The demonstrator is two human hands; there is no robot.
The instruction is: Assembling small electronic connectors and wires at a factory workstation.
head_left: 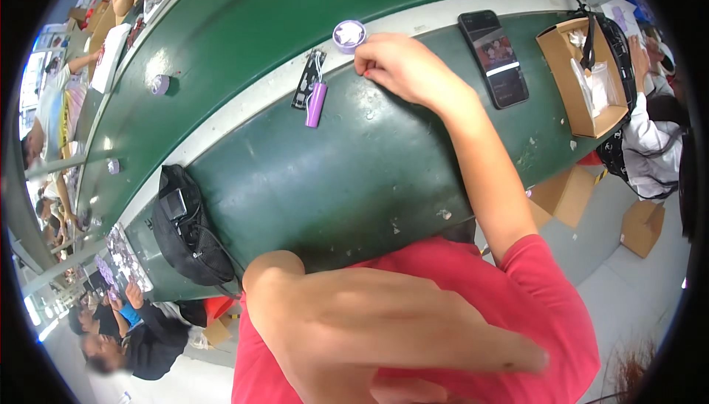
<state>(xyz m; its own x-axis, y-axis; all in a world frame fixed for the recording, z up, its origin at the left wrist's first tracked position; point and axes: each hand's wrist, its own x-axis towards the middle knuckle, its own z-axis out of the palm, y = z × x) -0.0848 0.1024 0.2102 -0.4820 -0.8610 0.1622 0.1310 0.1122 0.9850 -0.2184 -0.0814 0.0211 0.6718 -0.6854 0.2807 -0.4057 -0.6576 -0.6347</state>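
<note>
My right hand (pixel 399 68) reaches over the green work surface, its fingers bent and drawn together beside a round purple tub (pixel 349 35) with white pieces in it. Whatever the fingertips pinch, if anything, is hidden; a tiny red spot shows at them. Left of that hand lie a purple cylinder (pixel 316 105) with thin wires and a black flat part (pixel 303 88) that the wires run to. My left hand (pixel 473 323) is raised close to the camera in front of my red shirt. It is blurred and points right, and its grip cannot be made out.
A phone (pixel 496 60) lies right of my right arm, with an open cardboard box (pixel 586 83) of white pieces beyond. At left sits a black bag (pixel 188 230). More purple tubs (pixel 159 84) stand on the green belt (pixel 244 42) past the pale rail. Other people work at both sides.
</note>
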